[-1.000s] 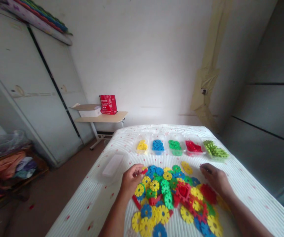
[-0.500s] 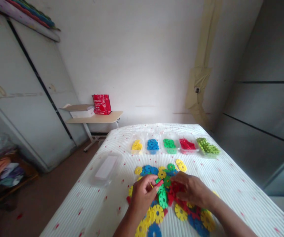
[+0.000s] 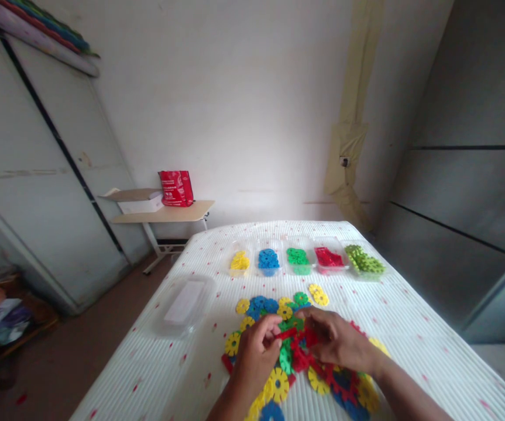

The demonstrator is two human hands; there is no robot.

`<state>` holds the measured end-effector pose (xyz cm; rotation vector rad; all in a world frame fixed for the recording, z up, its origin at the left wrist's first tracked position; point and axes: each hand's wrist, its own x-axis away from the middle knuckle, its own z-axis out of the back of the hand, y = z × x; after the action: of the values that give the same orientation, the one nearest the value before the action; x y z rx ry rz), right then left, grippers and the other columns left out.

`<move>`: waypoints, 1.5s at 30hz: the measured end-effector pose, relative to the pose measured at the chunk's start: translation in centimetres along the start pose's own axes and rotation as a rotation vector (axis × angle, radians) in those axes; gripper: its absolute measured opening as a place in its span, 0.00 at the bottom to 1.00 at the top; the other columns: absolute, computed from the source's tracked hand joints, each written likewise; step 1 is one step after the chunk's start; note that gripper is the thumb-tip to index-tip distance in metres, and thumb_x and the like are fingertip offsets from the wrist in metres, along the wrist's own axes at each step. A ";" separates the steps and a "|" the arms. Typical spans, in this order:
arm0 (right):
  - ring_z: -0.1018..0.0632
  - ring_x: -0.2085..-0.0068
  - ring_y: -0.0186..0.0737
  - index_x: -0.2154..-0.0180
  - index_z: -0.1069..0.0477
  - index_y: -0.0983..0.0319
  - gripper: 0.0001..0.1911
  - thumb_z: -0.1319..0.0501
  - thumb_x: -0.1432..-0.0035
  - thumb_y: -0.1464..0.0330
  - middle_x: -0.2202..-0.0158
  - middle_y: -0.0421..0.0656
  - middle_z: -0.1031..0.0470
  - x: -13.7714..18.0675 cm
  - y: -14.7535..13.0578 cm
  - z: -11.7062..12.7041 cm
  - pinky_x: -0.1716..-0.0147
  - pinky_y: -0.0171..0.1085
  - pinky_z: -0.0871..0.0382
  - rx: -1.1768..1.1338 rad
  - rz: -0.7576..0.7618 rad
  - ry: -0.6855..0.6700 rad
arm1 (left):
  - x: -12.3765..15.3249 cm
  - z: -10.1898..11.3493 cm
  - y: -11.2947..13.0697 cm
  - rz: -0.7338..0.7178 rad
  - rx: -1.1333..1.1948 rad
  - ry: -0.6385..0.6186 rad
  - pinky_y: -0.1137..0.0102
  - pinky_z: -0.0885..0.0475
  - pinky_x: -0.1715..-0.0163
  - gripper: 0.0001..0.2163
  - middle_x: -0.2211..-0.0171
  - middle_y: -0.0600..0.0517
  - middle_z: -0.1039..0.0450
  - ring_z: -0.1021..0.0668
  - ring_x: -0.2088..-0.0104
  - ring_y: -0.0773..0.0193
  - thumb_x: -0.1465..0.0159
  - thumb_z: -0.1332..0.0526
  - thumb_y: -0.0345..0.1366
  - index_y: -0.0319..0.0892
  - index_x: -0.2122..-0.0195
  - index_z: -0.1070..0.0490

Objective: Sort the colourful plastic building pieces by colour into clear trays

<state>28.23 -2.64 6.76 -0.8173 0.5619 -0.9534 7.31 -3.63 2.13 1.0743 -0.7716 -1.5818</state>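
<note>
My left hand (image 3: 260,346) is closed in a pinch on a red notched plastic disc (image 3: 286,334), seen nearly edge-on. Close beside it, my right hand (image 3: 337,338) curves its fingers and thumb around red notched discs (image 3: 309,339); how many it grips is hidden. Under and around both hands spreads a mixed heap of flower-shaped discs. Green discs (image 3: 285,358) show between the hands, yellow discs (image 3: 280,383) nearer me, and blue discs (image 3: 263,305) at the far side.
Behind the heap stand clear tubs of yellow (image 3: 240,261), blue (image 3: 268,261), green (image 3: 298,261), red (image 3: 330,258) and light green pieces (image 3: 365,261). At left lies a clear plastic lid or box (image 3: 185,304) on the tablecloth (image 3: 147,374). Farther back, a side table (image 3: 182,213) bears a red bag (image 3: 177,188).
My right hand has shifted left, toward my left hand, and red discs now show between them. The whole view has moved slightly.
</note>
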 end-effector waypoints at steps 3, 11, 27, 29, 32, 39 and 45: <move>0.35 0.74 0.31 0.54 0.32 0.59 0.25 0.40 0.58 0.73 0.71 0.37 0.31 -0.1 -0.3 -0.5 0.75 0.31 0.39 0.035 0.001 -0.011 | 0.1 -0.2 0.0 -0.004 0.012 -0.029 0.74 0.29 0.67 0.16 0.70 0.52 0.26 0.25 0.70 0.68 0.49 0.44 0.26 0.43 0.60 0.29; 0.35 0.73 0.31 0.63 0.30 0.61 0.18 0.42 0.61 0.75 0.71 0.36 0.31 -0.3 -0.5 -0.5 0.73 0.30 0.41 0.155 0.047 -0.005 | 0.2 -0.3 -0.1 -0.017 0.074 -0.098 0.76 0.30 0.70 0.18 0.71 0.52 0.27 0.26 0.72 0.69 0.50 0.46 0.24 0.42 0.58 0.31; 0.35 0.74 0.29 0.68 0.33 0.60 0.15 0.42 0.62 0.78 0.74 0.34 0.34 -0.4 0.6 -1.1 0.76 0.28 0.42 -0.007 0.043 0.003 | 0.4 -0.3 0.6 -0.125 -0.049 -0.069 0.78 0.30 0.73 0.16 0.75 0.54 0.26 0.25 0.75 0.71 0.50 0.45 0.24 0.42 0.61 0.28; 0.36 0.77 0.28 0.66 0.35 0.60 0.15 0.42 0.60 0.76 0.75 0.34 0.35 -0.5 0.9 -0.5 0.78 0.28 0.43 -0.138 0.003 0.008 | 0.3 0.2 0.8 -0.150 -0.080 -0.008 0.78 0.30 0.74 0.13 0.74 0.53 0.25 0.25 0.75 0.70 0.48 0.45 0.26 0.42 0.63 0.27; 0.35 0.79 0.28 0.66 0.37 0.60 0.10 0.41 0.55 0.69 0.78 0.34 0.35 -1.2 1.4 1.7 0.80 0.29 0.43 -0.233 -0.026 0.135 | 0.0 1.1 0.6 -0.159 -0.128 0.086 0.77 0.30 0.73 0.09 0.73 0.52 0.25 0.25 0.74 0.69 0.44 0.45 0.30 0.41 0.66 0.27; 0.29 0.78 0.35 0.71 0.32 0.62 0.13 0.39 0.57 0.59 0.77 0.41 0.27 -6.3 3.1 11.0 0.77 0.34 0.38 0.255 -0.236 0.771 | -0.3 1.6 0.0 -0.122 -0.137 0.113 0.75 0.30 0.71 0.08 0.72 0.52 0.25 0.25 0.72 0.67 0.43 0.45 0.32 0.41 0.66 0.27; 0.24 0.70 0.42 0.69 0.27 0.62 0.13 0.39 0.58 0.62 0.71 0.46 0.23 -10.4 3.9 12.9 0.70 0.36 0.33 0.400 -0.228 0.867 | -0.4 1.8 0.0 -0.097 -0.151 0.109 0.75 0.31 0.71 0.08 0.73 0.52 0.25 0.24 0.73 0.67 0.43 0.45 0.31 0.41 0.68 0.27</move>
<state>34.58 12.35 11.79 -0.0684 0.9849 -1.5767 5.74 -3.35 2.95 1.0912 -0.5255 -1.6212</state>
